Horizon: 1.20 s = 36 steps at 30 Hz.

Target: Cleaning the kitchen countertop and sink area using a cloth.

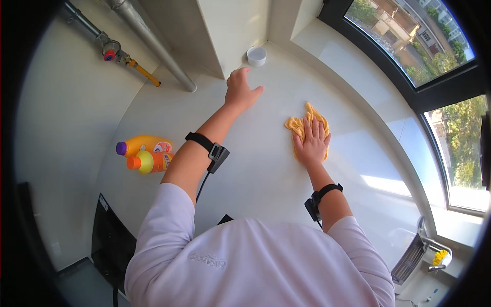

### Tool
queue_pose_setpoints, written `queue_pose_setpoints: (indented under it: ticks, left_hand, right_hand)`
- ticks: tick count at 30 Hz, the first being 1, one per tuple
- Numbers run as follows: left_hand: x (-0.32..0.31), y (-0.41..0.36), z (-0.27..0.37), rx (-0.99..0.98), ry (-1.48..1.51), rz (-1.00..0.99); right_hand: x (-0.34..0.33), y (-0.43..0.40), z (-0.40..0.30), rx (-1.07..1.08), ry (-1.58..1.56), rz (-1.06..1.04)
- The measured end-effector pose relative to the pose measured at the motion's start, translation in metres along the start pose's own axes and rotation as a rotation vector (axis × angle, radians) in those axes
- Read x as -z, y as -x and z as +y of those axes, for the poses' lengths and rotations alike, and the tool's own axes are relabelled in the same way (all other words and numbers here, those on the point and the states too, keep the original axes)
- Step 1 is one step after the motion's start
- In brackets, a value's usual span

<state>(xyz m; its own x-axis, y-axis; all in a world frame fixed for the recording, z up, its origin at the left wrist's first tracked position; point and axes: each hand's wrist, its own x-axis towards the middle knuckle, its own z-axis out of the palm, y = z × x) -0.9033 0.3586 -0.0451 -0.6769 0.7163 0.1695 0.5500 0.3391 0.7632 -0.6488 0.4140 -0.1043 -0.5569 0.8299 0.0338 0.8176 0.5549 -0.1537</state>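
Note:
My right hand (312, 144) lies flat, fingers spread, on a crumpled yellow cloth (294, 123) on the pale countertop (253, 180). Parts of the cloth stick out beyond the fingertips and to the left of the hand. Further back, my left hand (241, 90) is stretched out with thumb and fingers apart and holds nothing. Just beyond its fingers, a small round white container (256, 56) stands near the back corner. Each forearm wears a black strap with a small device and a cable.
An orange bottle with a purple cap (144, 144) and one with an orange cap (153, 162) are at the left. Metal pipes (161, 50) and a red-handled valve (110, 55) are back left. A black glossy panel (111, 230) is lower left, a sink (433, 284) lower right, windows (422, 42) right.

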Motion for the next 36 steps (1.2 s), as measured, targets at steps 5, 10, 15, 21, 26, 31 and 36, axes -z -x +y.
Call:
queue_pose_setpoints:
  ticks: [5,10,15,21,26,31,36]
  left_hand:
    - [-0.014,-0.082,0.002,-0.306,-0.617,-0.210]
    - [-0.037,-0.117,0.003,-0.281,-0.834,-0.278]
    - [-0.043,-0.126,0.005,-0.277,-0.846,-0.294]
    - [-0.032,-0.108,0.008,-0.154,-0.730,-0.266]
    - [-0.015,-0.026,0.017,-0.136,-0.468,-0.242]
    - [0.017,0.084,0.015,-0.152,-0.305,-0.162]
    - [0.058,0.147,-0.019,-0.066,-0.393,0.033]
  right_hand:
    - [0.005,0.001,-0.002,0.010,-0.031,0.036]
    - [0.008,-0.001,-0.002,-0.010,-0.036,0.034]
    - [0.005,-0.002,0.001,-0.002,-0.017,0.046]
    - [0.000,0.000,-0.001,0.014,-0.032,0.058]
    - [0.002,0.001,-0.001,0.040,-0.044,0.065]
    - [0.002,-0.001,0.000,0.018,-0.031,0.072]
    - [-0.001,-0.001,-0.001,0.016,-0.014,0.031]
